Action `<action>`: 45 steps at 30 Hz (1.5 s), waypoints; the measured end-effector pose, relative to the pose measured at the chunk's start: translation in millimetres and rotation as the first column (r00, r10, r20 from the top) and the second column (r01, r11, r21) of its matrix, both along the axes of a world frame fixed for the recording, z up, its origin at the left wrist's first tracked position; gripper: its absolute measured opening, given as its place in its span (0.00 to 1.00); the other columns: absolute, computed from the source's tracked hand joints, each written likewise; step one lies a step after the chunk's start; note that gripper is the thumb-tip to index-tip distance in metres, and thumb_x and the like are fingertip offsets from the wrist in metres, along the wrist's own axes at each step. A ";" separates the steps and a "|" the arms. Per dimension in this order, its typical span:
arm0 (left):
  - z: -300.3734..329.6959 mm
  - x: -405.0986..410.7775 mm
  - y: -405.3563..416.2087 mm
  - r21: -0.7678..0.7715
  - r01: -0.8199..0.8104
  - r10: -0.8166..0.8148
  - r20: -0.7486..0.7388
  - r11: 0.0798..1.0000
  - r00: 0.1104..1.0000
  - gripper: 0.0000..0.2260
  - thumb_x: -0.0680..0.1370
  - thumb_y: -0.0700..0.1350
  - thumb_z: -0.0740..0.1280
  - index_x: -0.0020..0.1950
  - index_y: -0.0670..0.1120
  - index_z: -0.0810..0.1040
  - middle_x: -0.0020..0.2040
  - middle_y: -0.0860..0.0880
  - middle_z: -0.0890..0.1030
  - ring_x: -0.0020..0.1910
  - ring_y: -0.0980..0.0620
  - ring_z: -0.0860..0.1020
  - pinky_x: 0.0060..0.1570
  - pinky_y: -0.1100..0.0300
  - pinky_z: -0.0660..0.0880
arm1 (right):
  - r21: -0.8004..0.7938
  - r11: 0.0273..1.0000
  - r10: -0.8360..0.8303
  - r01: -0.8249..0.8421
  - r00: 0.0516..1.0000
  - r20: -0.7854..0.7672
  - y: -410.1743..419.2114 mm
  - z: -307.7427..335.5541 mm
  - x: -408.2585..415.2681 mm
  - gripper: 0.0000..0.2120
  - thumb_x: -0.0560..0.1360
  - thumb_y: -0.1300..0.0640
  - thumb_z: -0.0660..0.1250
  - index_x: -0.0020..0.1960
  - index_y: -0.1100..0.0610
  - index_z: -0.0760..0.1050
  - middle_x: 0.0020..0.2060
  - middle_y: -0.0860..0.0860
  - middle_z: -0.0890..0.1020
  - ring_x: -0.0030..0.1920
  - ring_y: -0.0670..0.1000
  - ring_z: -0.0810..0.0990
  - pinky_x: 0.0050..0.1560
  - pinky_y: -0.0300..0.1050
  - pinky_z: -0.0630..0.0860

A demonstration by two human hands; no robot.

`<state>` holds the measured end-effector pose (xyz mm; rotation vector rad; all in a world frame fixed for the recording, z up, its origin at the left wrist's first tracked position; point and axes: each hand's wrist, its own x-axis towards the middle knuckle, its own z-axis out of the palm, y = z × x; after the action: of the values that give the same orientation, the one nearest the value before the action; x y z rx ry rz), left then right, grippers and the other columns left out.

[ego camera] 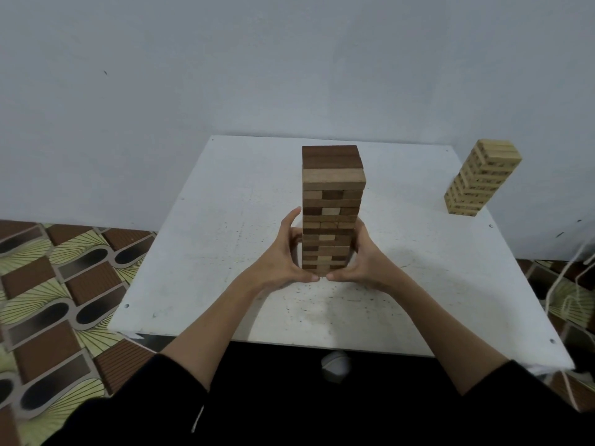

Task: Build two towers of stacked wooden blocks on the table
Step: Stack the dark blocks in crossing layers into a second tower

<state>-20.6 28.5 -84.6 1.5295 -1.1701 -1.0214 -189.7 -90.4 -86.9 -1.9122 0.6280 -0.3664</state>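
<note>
At the centre of the frame a tall tower of dark and light brown wooden blocks [331,201] is standing upright on the white desk [225,220]. Its top layers are showing three long blocks side by side, the uppermost ones darker than those beneath.

The left hand [283,252] is pressing against the tower's lower left side, its fingers [291,217] reaching up along the blocks and its thumb lying at the tower's base. The right hand [360,259] is cupping the lower right side in the same way, thumb tip nearly touching the left thumb just in front of the bottom layer. Both hands are wrapping around the tower's lower part, grasping it between them. Both forearms are coming up from the lower edge of the frame, out of black sleeves.

At the right of the frame, near the desk's far right corner, a second tower of pale wooden blocks [479,178] is standing, well apart from the first.

A patterned brown and yellow floor [58,284] is showing at the left, and a plain grey wall [257,59] is filling the upper half.
</note>
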 end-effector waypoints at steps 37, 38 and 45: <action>2.1 -1.1 1.2 0.014 -0.021 0.021 0.006 1.000 1.000 0.54 0.61 0.37 0.81 0.75 0.55 0.49 0.65 0.51 0.70 0.66 0.53 0.71 0.59 0.54 0.76 | 0.067 0.998 -0.012 0.013 1.000 -0.005 4.4 6.2 2.3 0.58 0.59 0.57 0.81 0.74 0.51 0.45 0.64 0.48 0.66 0.63 0.45 0.70 0.57 0.34 0.74; 3.2 -1.5 1.2 0.008 -0.027 0.027 0.005 1.000 1.000 0.54 0.61 0.37 0.81 0.75 0.54 0.49 0.65 0.51 0.70 0.66 0.54 0.71 0.58 0.57 0.76 | 0.074 0.997 -0.018 0.018 1.000 -0.001 4.6 6.9 2.6 0.58 0.58 0.57 0.81 0.74 0.50 0.45 0.65 0.48 0.66 0.63 0.46 0.70 0.58 0.35 0.74; 5.4 -4.4 -0.2 0.006 -0.055 0.055 -0.042 0.998 0.998 0.51 0.63 0.31 0.78 0.76 0.50 0.50 0.61 0.51 0.73 0.61 0.60 0.73 0.49 0.67 0.76 | 0.089 0.995 -0.039 0.038 0.999 0.008 5.5 4.1 2.6 0.56 0.60 0.60 0.81 0.74 0.51 0.47 0.64 0.50 0.68 0.64 0.47 0.71 0.59 0.41 0.75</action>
<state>-25.0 28.2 -79.2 1.5283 -1.0916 -1.0160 -187.1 -84.9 -82.8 -1.8142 0.6651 -0.3665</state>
